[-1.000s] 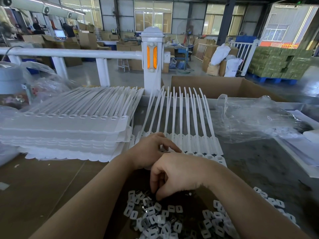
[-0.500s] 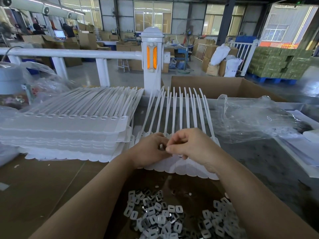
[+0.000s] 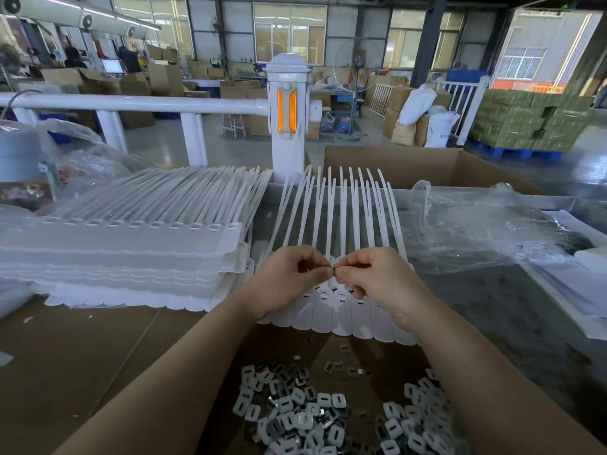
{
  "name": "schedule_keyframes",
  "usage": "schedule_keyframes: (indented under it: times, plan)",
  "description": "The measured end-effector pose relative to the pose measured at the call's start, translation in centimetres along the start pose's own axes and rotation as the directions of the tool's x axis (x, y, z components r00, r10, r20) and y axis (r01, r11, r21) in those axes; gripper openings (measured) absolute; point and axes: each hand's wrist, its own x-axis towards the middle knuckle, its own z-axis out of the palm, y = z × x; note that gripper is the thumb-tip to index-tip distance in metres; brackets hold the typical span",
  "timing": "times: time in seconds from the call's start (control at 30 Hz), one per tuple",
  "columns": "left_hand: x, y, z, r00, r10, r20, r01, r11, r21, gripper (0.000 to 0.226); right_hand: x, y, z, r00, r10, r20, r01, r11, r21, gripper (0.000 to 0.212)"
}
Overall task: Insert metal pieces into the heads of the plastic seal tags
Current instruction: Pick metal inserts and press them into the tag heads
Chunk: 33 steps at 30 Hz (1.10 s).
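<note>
Single head cam, wide-angle, looking forward and down over the bench [image 3: 75, 349]; hands close in lower centre, factory floor far behind. No second view.

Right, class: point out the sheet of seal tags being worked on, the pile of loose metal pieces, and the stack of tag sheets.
Sheet of seal tags [image 3: 341, 318]: head view, on a flat tag body.
Pile of metal pieces [image 3: 295, 418]: head view, mid-pile.
Stack of tag sheets [image 3: 131, 254]: head view, front edge.

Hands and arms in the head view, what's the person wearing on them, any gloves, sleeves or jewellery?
Nothing that shows: the left hand and right hand are bare, without gloves, rings or watch. Both forearms are uncovered down to the frame edge, so no sleeve is in view.
</note>
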Motion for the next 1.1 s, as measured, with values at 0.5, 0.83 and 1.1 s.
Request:
schedule_keyframes:
  times: [0.5,0.83,1.1]
  plan:
    - [0.0,0.1,0.3,0.996,-0.084,-0.028,0.079,0.986,-0.149,0.009,0.3,0.1,0.0,1.0,0.012,-0.023,-0.011,1.0,0.027,0.009]
    - [-0.1,0.4,0.5,0.996,-0.092,-0.008,0.089,0.979,-0.181,0.012,0.3,0.1,0.0,0.998,0.054,0.034,-0.054,0.999,-0.004,0.016]
    - [-0.1,-0.3,0.3,0.995,-0.005,0.104,-0.036,0.92,0.389,0.026,1.0,1.0,-1.2,0.988,0.114,-0.108,-0.136,0.965,-0.225,0.027]
